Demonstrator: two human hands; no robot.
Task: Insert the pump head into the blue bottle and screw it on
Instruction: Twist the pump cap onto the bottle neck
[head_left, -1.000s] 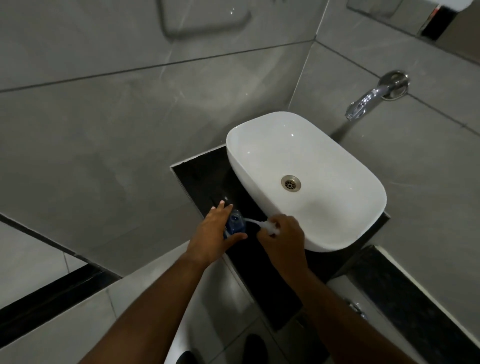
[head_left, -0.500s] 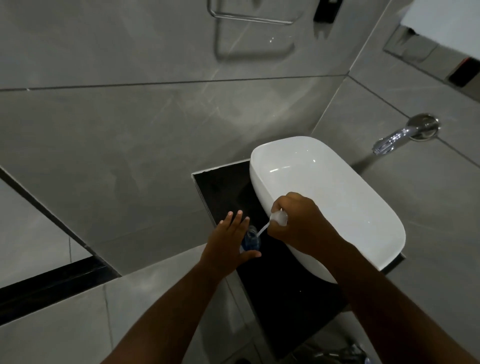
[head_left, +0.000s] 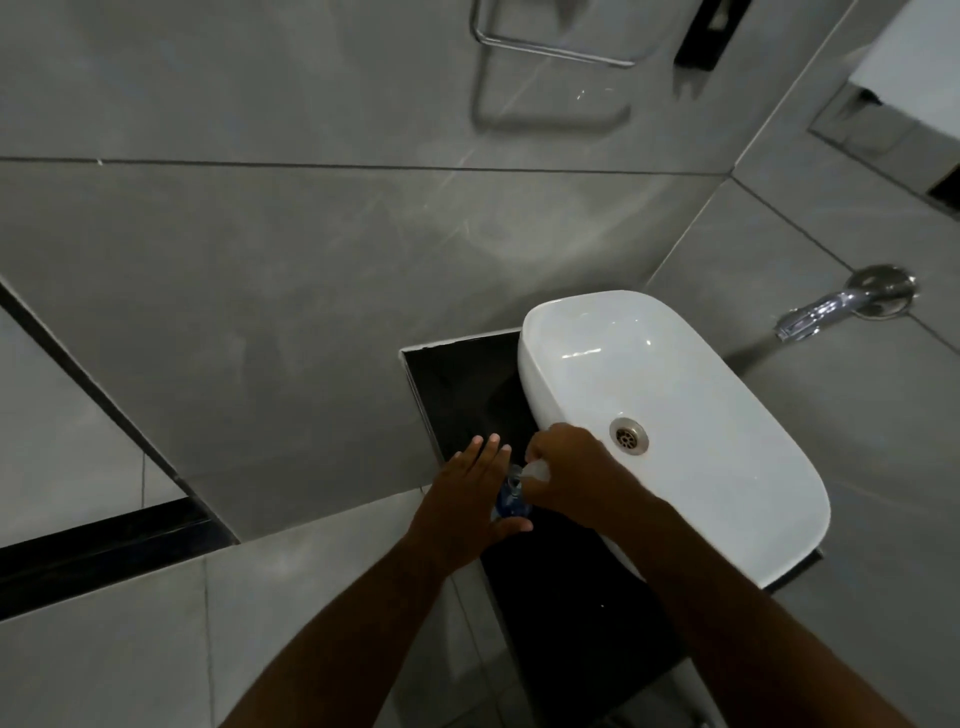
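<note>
A small blue bottle (head_left: 510, 503) stands on the black counter (head_left: 571, 597) just left of the sink. My left hand (head_left: 467, 499) wraps it from the left, thumb in front and fingers stretched behind. My right hand (head_left: 566, 475) is closed over the white pump head (head_left: 537, 470), which sits right above the bottle's mouth. The pump's tube is hidden, so how deep it sits in the bottle cannot be told.
A white vessel sink (head_left: 727, 415) with a metal drain (head_left: 628, 436) fills the counter's right side. A chrome wall tap (head_left: 841, 306) juts out above it. A chrome towel ring (head_left: 550, 41) hangs on the grey tiled wall. The counter's front edge drops off below.
My right hand has lowered the pump head from up and to the right down onto the bottle's mouth; the slanting tube no longer shows. My left hand stays around the bottle.
</note>
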